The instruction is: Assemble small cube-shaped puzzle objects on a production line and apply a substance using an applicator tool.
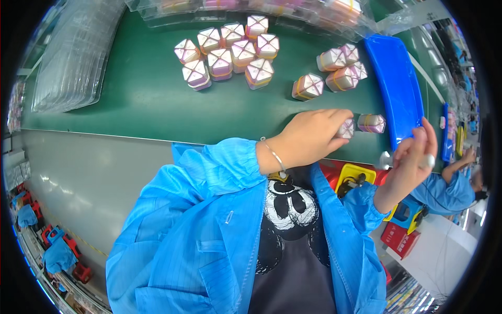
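Observation:
My left hand (pixel 308 137) reaches across near the table's front edge, its fingers closed round a small rubber-banded bundle (pixel 345 129) with a whitish, pink-lined end. Right beside it, another pink-and-white bundle (pixel 372 123) lies on its side. My right hand (pixel 413 159) is raised off the table's edge by the blue tray (pixel 396 83), its fingers apart and partly bent. Small whitish pieces show at its thumb and at one finger; whether they are finger covers or held things I cannot make out. No bundle shows in this hand.
Several banded bundles (pixel 219 62) stand grouped on the green table (pixel 141 104); a smaller cluster (pixel 342 68) sits left of the tray. Clear plastic trays (pixel 73 57) are stacked at far left, and filled ones (pixel 261 8) line the back. A co-worker's blue sleeve (pixel 444 193) is at right.

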